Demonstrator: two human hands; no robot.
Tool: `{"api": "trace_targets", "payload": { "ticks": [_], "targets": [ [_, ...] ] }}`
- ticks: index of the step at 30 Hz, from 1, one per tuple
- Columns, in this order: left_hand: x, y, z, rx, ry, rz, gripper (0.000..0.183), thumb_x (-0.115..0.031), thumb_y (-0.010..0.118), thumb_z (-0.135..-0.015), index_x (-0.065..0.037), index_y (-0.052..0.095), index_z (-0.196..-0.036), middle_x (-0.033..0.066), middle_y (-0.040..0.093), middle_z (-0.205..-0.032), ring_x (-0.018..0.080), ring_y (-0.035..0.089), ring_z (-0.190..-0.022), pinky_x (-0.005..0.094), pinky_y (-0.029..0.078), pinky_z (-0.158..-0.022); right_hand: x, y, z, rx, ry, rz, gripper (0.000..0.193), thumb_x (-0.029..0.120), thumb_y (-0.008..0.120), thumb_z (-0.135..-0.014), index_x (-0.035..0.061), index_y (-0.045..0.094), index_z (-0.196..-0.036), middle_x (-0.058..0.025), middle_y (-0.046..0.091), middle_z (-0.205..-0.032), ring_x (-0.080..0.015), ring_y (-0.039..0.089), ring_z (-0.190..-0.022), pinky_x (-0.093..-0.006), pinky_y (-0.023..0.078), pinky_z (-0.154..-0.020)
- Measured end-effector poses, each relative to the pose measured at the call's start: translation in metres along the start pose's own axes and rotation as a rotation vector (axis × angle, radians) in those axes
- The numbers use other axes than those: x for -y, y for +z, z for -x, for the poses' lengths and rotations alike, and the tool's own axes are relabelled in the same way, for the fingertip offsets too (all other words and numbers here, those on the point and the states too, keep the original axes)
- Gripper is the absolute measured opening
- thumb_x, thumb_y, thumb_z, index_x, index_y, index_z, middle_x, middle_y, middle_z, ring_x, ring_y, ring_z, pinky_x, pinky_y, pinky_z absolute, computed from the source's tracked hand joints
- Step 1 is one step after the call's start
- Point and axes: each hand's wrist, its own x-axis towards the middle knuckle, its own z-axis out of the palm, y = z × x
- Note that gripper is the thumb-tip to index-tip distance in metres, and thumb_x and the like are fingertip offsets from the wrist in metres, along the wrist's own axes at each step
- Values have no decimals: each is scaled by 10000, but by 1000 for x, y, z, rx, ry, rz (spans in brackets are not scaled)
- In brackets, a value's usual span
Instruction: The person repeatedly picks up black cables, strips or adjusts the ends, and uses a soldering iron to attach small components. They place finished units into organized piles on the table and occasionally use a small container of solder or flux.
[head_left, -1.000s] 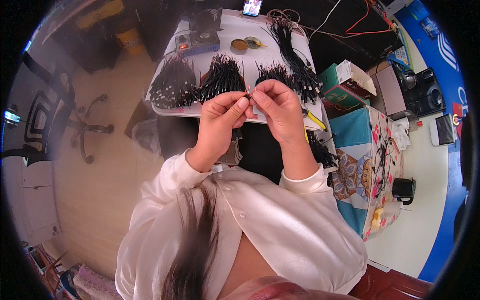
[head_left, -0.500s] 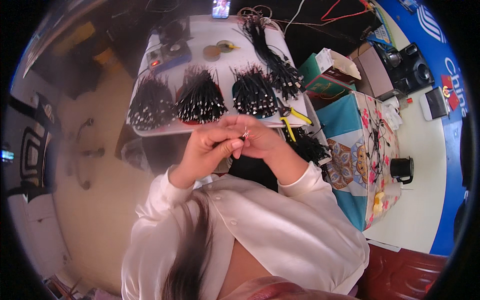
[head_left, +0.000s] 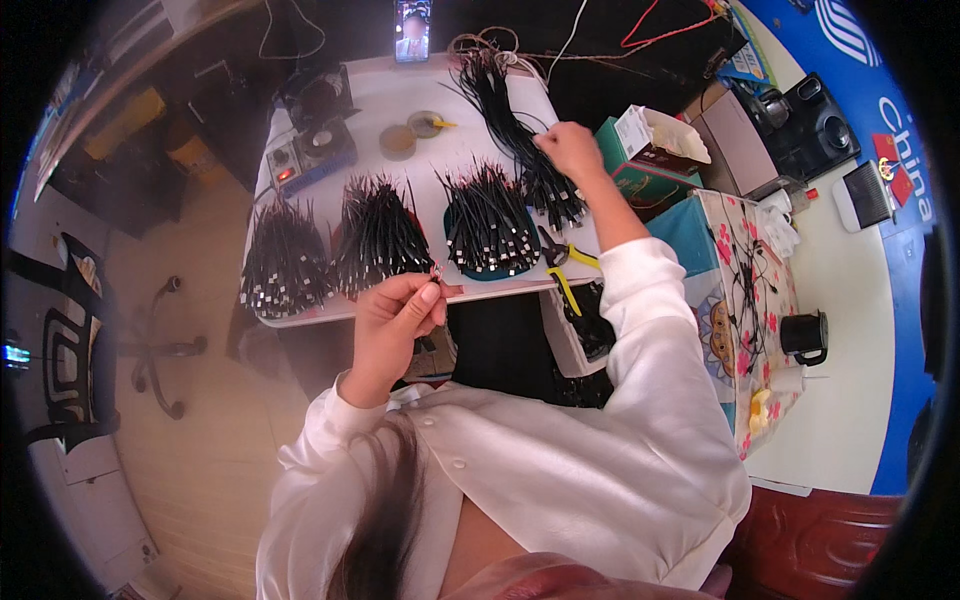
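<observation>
Just off the near edge of the table, my left hand (head_left: 398, 315) pinches a small cable end (head_left: 437, 271) between thumb and fingertips, with thin reddish and pale wire tips sticking out. The rest of that cable is hidden by the hand. My right hand (head_left: 572, 152) is stretched forward at the right edge of a bundle of long black cables (head_left: 500, 110). Its fingers are curled in, and whatever they grip is hidden. Three fanned piles of short black cables, a left pile (head_left: 285, 260), a middle pile (head_left: 378, 235) and a right pile (head_left: 488, 225), lie along the near side.
Yellow-handled pliers (head_left: 562, 268) rest at the table's (head_left: 310, 312) near right corner. Farther back are a device with a red light (head_left: 318, 155), two small round tins (head_left: 398, 142) and a lit phone (head_left: 412, 30). A green box (head_left: 640, 165) and black mug (head_left: 803, 338) stand to the right.
My right hand has parted from my left and reached forward and right to the long cable bundle. The left hand keeps its pinch on the cable end, slightly lower in view.
</observation>
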Motion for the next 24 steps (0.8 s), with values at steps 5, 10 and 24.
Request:
{"api": "trace_targets", "payload": {
  "ticks": [5, 10, 24],
  "targets": [
    [0, -5, 0, -1, -2, -34, 177, -122, 551, -955, 26, 648, -970, 16, 580, -704, 35, 385, -542, 179, 270, -480, 21, 40, -11, 116, 39, 204, 264, 352, 717, -743, 111, 730, -849, -139, 690, -942, -329, 659, -891, -420, 529, -791],
    [-2, -10, 7, -47, 39, -29, 174, -138, 543, -963, 13, 628, -937, 15, 578, -724, 38, 372, -544, 173, 285, -492, 15, 8, -14, 25, 132, 117, 226, 278, 684, -729, 87, 717, -845, -172, 681, -880, -339, 658, -872, -418, 524, -796],
    [-6, 32, -37, 29, 25, 126, 186, -151, 452, -998, 3, 556, -1008, 120, 562, -1227, 270, 636, -1010, 359, 556, -813, 140, -68, 236, -140, -241, -684, 81, 69, 640, -825, 39, 568, -847, -29, 594, -646, -94, 579, -570, -251, 467, -544]
  ]
}}
